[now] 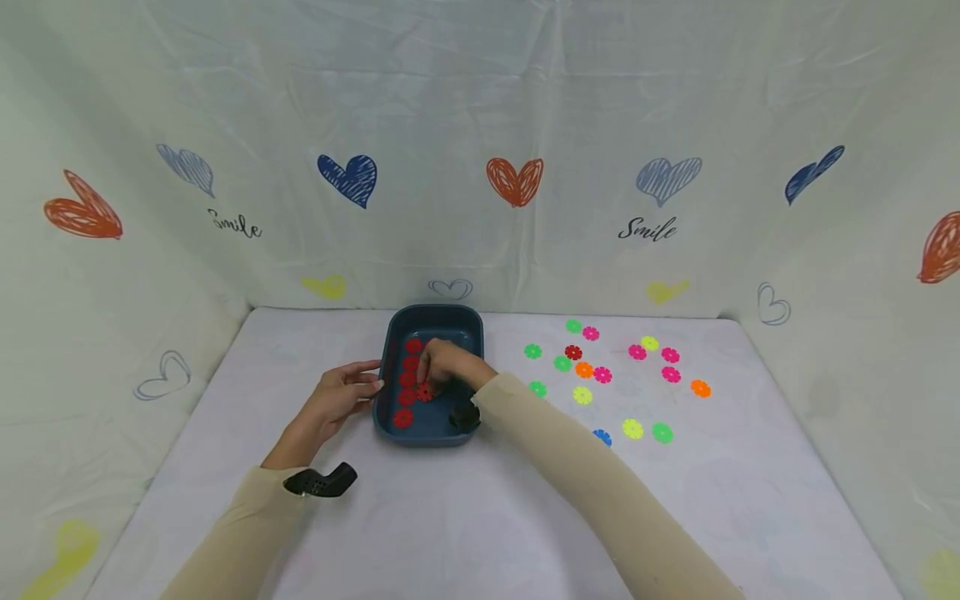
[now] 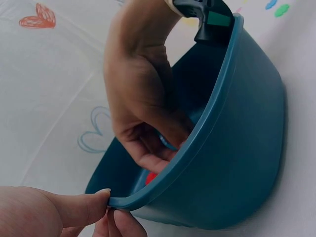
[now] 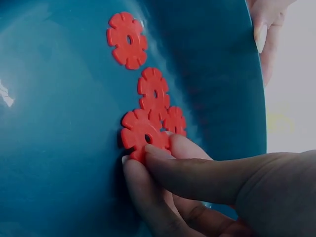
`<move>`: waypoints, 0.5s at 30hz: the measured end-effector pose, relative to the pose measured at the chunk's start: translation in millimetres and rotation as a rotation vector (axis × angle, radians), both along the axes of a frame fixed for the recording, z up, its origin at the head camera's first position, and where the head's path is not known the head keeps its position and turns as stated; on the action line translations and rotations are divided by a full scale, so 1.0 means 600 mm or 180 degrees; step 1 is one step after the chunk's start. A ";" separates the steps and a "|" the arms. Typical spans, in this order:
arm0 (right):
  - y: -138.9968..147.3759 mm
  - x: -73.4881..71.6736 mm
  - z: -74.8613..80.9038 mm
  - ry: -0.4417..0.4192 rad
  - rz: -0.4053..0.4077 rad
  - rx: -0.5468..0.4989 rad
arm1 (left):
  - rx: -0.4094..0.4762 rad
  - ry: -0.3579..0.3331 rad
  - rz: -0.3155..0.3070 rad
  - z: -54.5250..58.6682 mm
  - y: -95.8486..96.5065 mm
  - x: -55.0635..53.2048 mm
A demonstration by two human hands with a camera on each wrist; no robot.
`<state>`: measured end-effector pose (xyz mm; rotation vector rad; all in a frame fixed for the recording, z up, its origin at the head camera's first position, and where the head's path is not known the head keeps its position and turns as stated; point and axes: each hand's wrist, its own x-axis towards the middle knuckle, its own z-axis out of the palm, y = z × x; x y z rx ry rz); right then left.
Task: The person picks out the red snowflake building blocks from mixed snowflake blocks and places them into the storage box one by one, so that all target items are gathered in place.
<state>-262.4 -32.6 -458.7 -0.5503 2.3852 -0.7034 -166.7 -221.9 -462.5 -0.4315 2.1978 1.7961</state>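
Observation:
My left hand [image 1: 335, 406] is at the left side of a deep blue plastic tub [image 1: 429, 441]. In the left wrist view its thumb [image 2: 84, 210] and fingers pinch the tub's rim. Inside the tub, my right hand [image 1: 447, 363] pinches a red notched plastic disc [image 3: 136, 127] with a hole in its centre, between thumb and fingers. More red discs [image 1: 403, 418] lie in a row along the tub's left inner side. The held disc overlaps another red disc [image 3: 154, 91] in the right wrist view.
Loose discs lie scattered on the white tabletop right of the tub, among them green [image 1: 662, 432], yellow [image 1: 632, 429], orange [image 1: 701, 388], pink [image 1: 671, 374] and a dark red disc [image 1: 573, 352]. A blue disc [image 1: 602, 437] lies partly behind the right sleeve. White heart-printed sheeting [image 1: 450, 233] surrounds the table.

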 end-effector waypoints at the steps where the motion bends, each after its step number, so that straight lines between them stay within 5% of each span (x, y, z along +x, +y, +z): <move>1: 0.000 0.000 0.000 -0.0015 -0.0007 -0.0008 | -0.0007 -0.0001 0.0002 0.000 0.000 0.000; 15: 0.004 0.010 0.006 0.0120 0.0094 0.0038 | -0.0010 0.0001 -0.0012 0.002 0.001 0.002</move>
